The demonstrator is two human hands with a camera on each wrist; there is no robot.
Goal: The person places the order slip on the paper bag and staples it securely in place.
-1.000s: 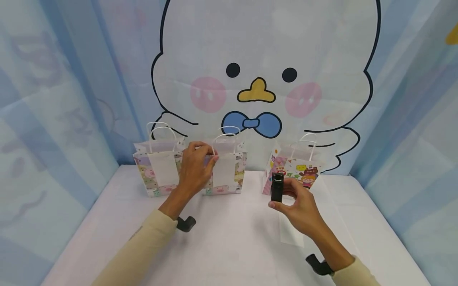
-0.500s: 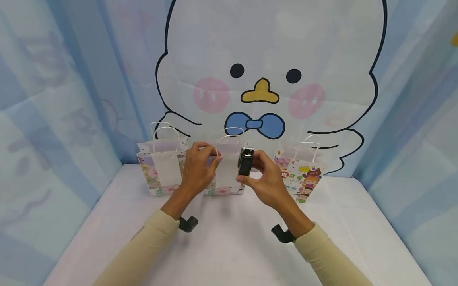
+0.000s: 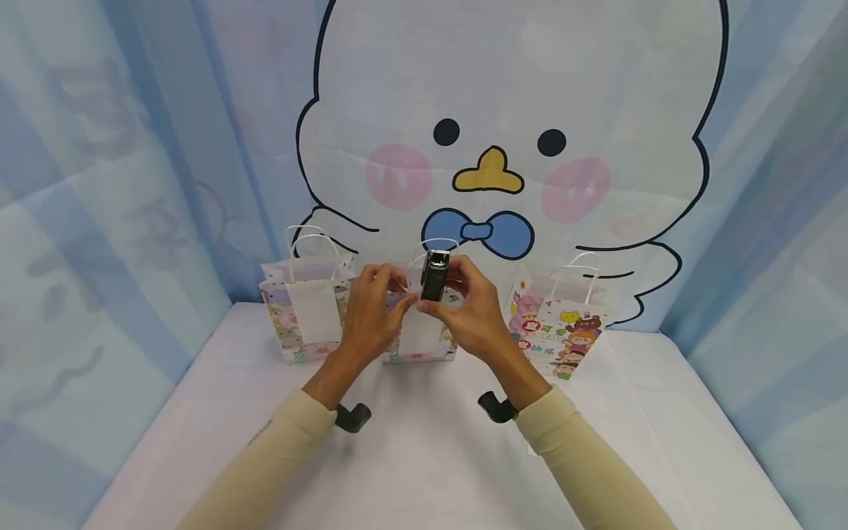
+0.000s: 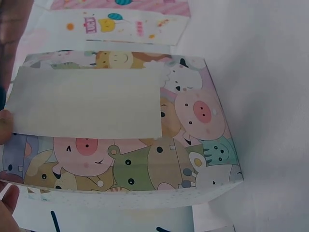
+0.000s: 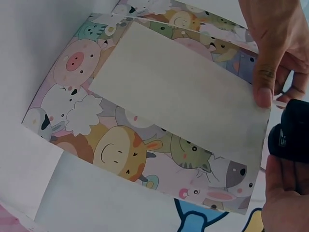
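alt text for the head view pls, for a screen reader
A person's right hand holds a small black stapler at the top of the middle gift bag, while the left hand pinches a white paper slip against it. Two more bags flank it on a white table.

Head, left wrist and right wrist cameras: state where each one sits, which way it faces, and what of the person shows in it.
Head: worn high, faces forward and down at three gift bags on the table; shows both sleeves, left hand and right hand holding a black stapler.
Left wrist: close on the middle bag and its white slip; fingertips show at the left edge.
Right wrist: close on the same bag; shows both hands and the stapler.
Shared: both wrist views see that bag and slip.
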